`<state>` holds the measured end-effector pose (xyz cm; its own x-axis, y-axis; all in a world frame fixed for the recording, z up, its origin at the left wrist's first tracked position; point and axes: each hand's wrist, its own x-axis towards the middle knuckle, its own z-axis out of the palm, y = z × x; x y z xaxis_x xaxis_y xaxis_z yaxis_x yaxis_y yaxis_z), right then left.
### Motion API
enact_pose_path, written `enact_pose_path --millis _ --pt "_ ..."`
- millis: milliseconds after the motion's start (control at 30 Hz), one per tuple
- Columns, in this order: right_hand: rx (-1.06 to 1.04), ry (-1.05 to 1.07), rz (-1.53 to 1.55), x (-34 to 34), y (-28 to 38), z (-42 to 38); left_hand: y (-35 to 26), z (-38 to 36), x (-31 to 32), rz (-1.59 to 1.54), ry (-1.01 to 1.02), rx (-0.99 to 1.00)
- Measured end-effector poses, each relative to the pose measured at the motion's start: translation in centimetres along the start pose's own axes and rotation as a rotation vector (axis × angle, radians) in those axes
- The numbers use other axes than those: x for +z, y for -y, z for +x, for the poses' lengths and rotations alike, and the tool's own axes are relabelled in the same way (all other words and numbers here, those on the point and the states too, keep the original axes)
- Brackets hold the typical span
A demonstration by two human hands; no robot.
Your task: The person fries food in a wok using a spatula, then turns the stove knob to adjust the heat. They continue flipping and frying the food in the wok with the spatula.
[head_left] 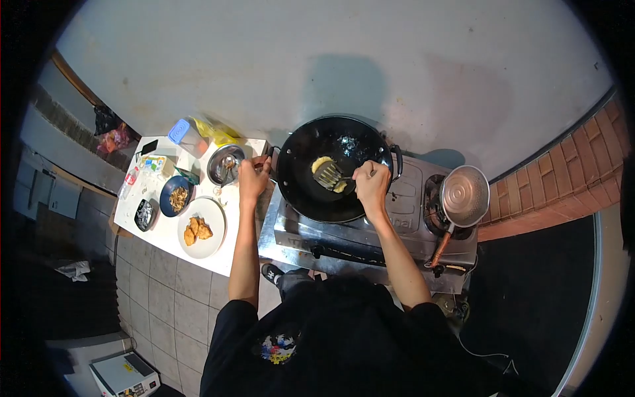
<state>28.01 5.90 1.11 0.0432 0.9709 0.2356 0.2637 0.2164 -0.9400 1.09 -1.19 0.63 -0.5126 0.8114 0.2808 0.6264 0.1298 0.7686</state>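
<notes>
A large black wok stands on the left side of the gas stove. My left hand is closed at the wok's left handle, seemingly gripping it. Over the wok's right part, my right hand holds a slotted spatula by its handle. The spatula's head lies over a pale yellow piece of food in the wok, and a bit of it shows below the head too. Left of my left hand, a metal bowl with something small inside stands on the white table.
The white table also holds a plate of fried pieces, a dark blue bowl, a small black bowl and a blue-lidded container. A long-handled pan sits on the stove's right burner. A wall rises behind the stove.
</notes>
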Motion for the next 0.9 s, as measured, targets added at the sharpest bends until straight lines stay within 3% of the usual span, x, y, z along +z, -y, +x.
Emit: enact_pose_path --millis 100,267,700,800,900 --pt "0.13 0.122 0.141 -1.1 2.1 -0.4 -0.5 -0.2 -0.3 -0.009 0.001 -0.041" --pt "0.094 0.105 0.319 -2.6 2.8 -0.8 0.0 -0.2 -0.4 -0.021 0.002 -0.001" --pt "0.188 0.094 0.187 -2.2 2.8 -0.3 0.6 0.0 -0.2 -0.02 0.005 -0.005" --pt "0.164 0.091 0.061 -1.5 1.3 0.3 0.2 -0.2 -0.3 -0.032 0.006 -0.015" --pt "0.012 0.026 -0.043 -0.8 0.1 0.8 0.0 -0.3 -0.4 -0.05 0.015 0.005"
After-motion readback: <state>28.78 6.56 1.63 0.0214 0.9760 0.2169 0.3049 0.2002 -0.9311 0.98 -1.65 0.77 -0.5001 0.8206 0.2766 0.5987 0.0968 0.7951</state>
